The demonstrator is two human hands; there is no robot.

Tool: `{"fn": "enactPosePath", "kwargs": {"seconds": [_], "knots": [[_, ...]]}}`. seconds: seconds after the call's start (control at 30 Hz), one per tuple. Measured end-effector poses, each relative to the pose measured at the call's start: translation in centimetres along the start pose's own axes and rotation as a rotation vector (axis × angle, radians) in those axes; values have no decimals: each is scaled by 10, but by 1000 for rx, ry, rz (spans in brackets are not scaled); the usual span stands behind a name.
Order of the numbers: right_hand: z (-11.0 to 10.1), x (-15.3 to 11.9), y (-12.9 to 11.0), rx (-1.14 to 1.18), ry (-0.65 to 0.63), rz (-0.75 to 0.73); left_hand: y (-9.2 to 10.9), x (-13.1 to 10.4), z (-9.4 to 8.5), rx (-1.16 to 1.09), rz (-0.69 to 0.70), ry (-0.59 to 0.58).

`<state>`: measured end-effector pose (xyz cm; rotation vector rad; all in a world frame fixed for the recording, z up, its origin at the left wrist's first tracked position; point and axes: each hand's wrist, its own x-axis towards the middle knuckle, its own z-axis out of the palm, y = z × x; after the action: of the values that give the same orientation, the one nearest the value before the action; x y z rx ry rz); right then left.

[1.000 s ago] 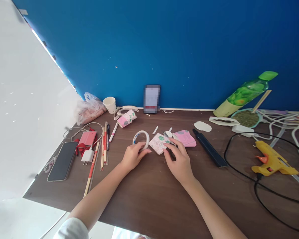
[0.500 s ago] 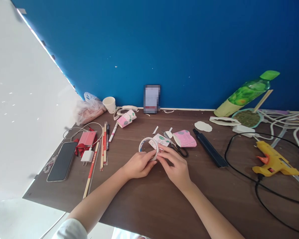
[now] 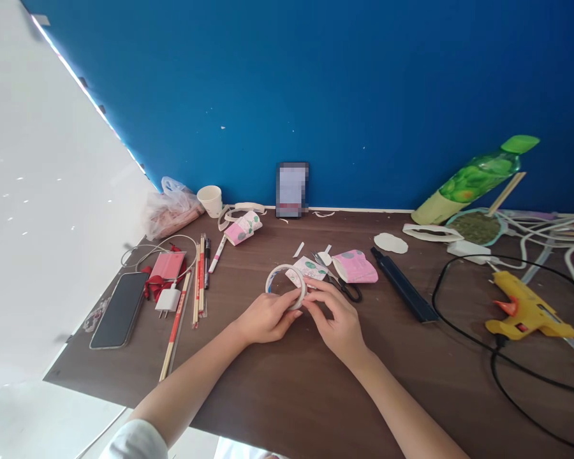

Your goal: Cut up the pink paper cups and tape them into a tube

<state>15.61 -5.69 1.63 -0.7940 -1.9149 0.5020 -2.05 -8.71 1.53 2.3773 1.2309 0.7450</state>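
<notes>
Between my hands a white roll of tape (image 3: 270, 275) stands on edge, its open ring facing me. My left hand (image 3: 268, 317) is closed on the lower part of the roll. The fingertips of my right hand (image 3: 337, 319) pinch at the roll's right side; whether a strip of tape is between them cannot be made out. Just behind lie a patterned piece of paper cup (image 3: 310, 269), scissors with dark handles (image 3: 351, 291) and small white paper scraps (image 3: 299, 249). A flattened pink cup piece (image 3: 354, 266) lies to the right of the scissors.
To the left are a phone (image 3: 119, 310), a white charger (image 3: 168, 299), wrapped chopsticks (image 3: 199, 280) and a marker (image 3: 217, 255). On the right lie a dark blue case (image 3: 404, 285) and a yellow glue gun (image 3: 530, 306) with a looping black cord. A bottle (image 3: 478, 175) leans on the blue wall.
Hardly anything differs. The fingertips of my right hand have shifted very slightly at the tape roll; my left hand keeps its hold.
</notes>
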Motion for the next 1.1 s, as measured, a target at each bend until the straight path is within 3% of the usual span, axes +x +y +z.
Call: {"fn": "enactPosePath", "kwargs": {"seconds": [0.37,0.6,0.83,1.1], "knots": [[-1,2,2,-73,-47,-26,2,1,-2,8,2,-26],[1,-2,2,-112,-55,-76,4,4,-4,-63,-137,13],[3,-5,-5,-21,-60,25,8,5,-10,-182,-188,3],[3,-3,-1,-191,-82,-131,1,3,3,-64,-121,26]]}}
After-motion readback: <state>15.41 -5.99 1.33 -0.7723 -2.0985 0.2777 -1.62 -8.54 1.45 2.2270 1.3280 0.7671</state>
